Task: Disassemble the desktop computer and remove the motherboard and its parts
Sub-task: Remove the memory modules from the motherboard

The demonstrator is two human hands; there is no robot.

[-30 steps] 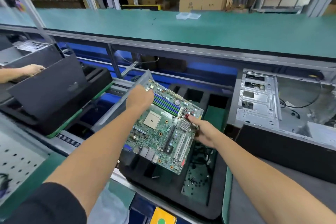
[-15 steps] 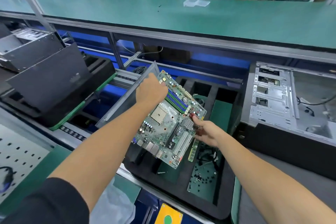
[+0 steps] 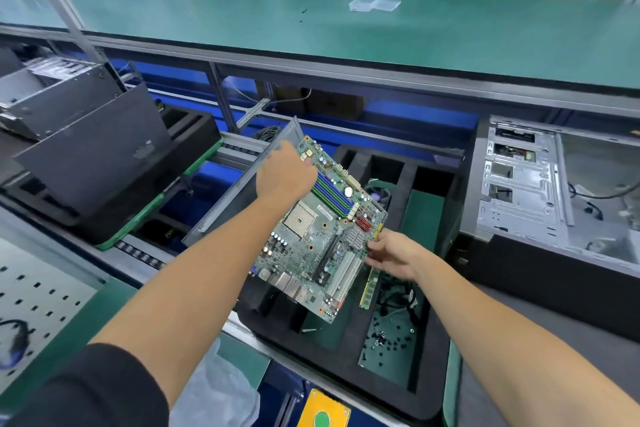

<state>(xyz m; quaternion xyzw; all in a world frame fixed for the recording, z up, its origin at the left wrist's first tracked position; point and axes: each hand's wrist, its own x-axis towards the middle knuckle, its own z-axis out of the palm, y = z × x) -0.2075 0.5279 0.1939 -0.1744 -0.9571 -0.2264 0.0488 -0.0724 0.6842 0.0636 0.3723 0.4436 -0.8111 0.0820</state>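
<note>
— Gripping what, mid-frame?
— Left hand [image 3: 285, 173] curls over the motherboard [image 3: 320, 236]'s upper edge; the board hangs tilted above the black foam tray [image 3: 349, 333].
— Farther right?
— Right hand [image 3: 393, 255] pinches its right edge.

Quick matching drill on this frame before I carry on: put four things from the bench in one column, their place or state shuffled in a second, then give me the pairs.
Things:
1. motherboard
2. computer case
3. loose screws
4. memory stick

Place or state:
A. lying opened and gutted at the right of the bench
B. scattered in a compartment of the black foam tray
C. held tilted above the tray, left hand at its top edge, right hand at its right edge
D. lying in the tray just below the right hand

Pairs: 1-C, 2-A, 3-B, 4-D
</note>
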